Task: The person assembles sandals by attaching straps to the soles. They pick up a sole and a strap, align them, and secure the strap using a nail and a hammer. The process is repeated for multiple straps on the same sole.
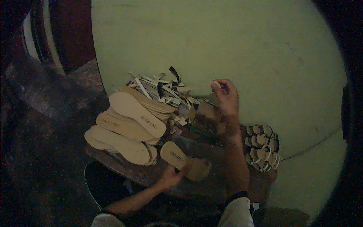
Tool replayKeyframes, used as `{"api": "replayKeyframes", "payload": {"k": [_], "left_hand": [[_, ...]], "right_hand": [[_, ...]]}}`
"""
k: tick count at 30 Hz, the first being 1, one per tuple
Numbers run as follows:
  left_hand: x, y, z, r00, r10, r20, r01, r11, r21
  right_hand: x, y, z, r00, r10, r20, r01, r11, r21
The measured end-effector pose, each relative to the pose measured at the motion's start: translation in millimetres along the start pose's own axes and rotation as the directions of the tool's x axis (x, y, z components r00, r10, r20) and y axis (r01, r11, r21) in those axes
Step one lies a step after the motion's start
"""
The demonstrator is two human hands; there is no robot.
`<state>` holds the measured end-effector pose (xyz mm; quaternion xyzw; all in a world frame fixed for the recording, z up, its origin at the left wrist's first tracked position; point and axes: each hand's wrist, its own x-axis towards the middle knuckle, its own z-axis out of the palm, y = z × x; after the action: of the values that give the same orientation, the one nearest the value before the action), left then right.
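My left hand (171, 178) is closed around the middle of a beige insole (173, 153), low in front of me. One end of that insole carries dark print; the other end lies in shadow. Farther off, my right hand (226, 92) is raised with the fingertips pinched together on a thin pale strip (198, 87), which stretches leftward and is blurred. Beneath the strip's left end is a heap of cut scraps (166, 90), white, tan and black. Stacked beige insoles (130, 113) rest to the left of both hands.
A brown work surface (200, 145) lies under the hands, with a green item (202, 133) partly hidden on it. To the right of my right forearm stand small bundled pieces (261, 145) with pale loops. A pale green wall (280, 68) rises behind. The light is dim.
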<state>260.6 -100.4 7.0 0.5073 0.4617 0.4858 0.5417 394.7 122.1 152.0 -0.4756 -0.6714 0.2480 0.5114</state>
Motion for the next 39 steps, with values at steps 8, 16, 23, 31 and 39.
{"api": "replayKeyframes", "payload": {"k": [8, 16, 23, 31, 39], "left_hand": [[2, 27, -8, 0.99, -0.136, 0.017, 0.137, 0.989, -0.053], [7, 17, -10, 0.986, -0.123, 0.114, 0.145, 0.967, -0.208], [5, 8, -9, 0.989, -0.142, 0.028, 0.144, 0.985, -0.089], [6, 11, -6, 0.997, -0.067, 0.039, 0.07, 0.993, -0.096], [8, 1, -11, 0.997, -0.037, 0.067, 0.046, 0.987, -0.154]], "right_hand": [[-59, -25, -61, 0.977, 0.208, 0.039, -0.21, 0.933, 0.293], [-103, 14, -69, 0.953, 0.087, 0.291, -0.099, 0.995, 0.026], [-130, 28, -52, 0.938, 0.235, 0.254, -0.278, 0.949, 0.151], [-148, 48, -24, 0.797, 0.374, 0.474, -0.373, 0.922, -0.102], [-150, 62, 0, 0.775, 0.274, 0.569, -0.115, 0.947, -0.299]]}}
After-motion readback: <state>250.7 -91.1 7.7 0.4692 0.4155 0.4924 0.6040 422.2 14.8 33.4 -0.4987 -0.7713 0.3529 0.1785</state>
